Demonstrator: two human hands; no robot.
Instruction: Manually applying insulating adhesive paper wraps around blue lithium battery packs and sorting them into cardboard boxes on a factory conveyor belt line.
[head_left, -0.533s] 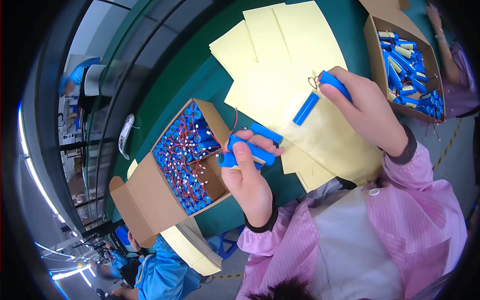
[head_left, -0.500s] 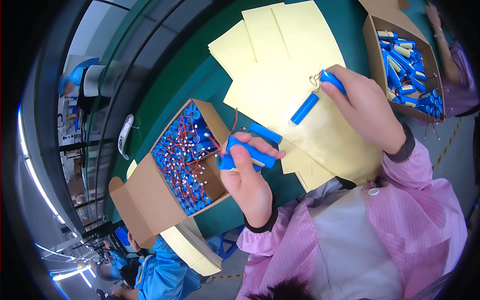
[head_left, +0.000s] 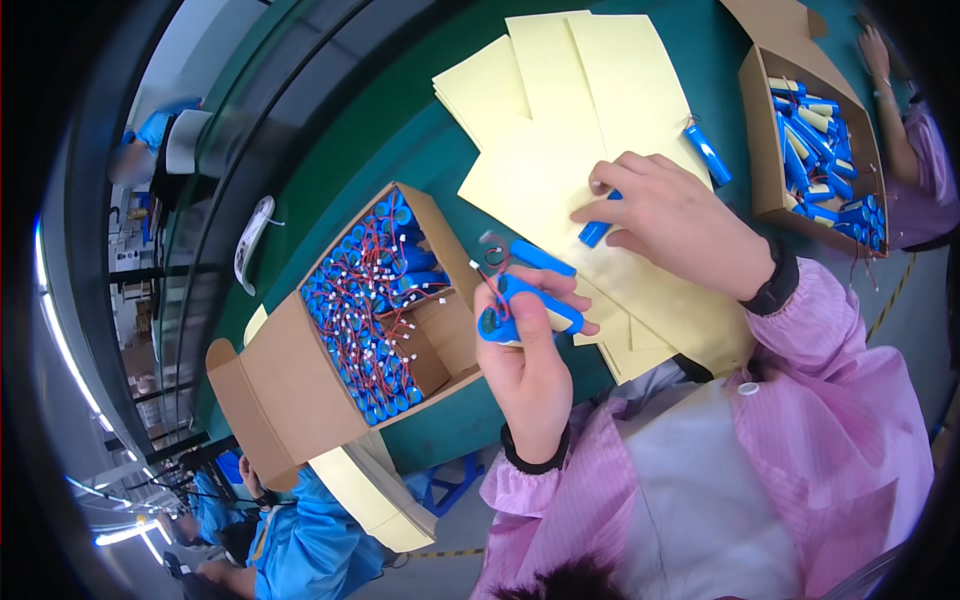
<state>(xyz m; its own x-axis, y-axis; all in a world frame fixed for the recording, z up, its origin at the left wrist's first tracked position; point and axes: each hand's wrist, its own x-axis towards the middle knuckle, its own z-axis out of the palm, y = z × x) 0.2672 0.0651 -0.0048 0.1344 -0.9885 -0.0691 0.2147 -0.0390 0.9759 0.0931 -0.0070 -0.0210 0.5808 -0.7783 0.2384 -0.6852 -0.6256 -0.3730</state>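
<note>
At left, an open cardboard box [head_left: 443, 240] of wired batteries sits on the green bench [head_left: 400, 150]. Beside it, the left hand [head_left: 532, 365] is clamped on blue batteries [head_left: 548, 303], their long axis sloping down to the right, wired ends toward that box. Another battery [head_left: 543, 258] lies just past its fingertips, near-parallel.

Over the yellow sheets [head_left: 545, 150], a short blue battery [head_left: 592, 234] lies left of the right hand's [head_left: 680, 225] palm, beneath its curled fingers; this hand is nearer. Whether that grip has closed, I cannot tell. The battery's axis runs lower left to upper right, its visible end pointing toward the left hand.
</note>
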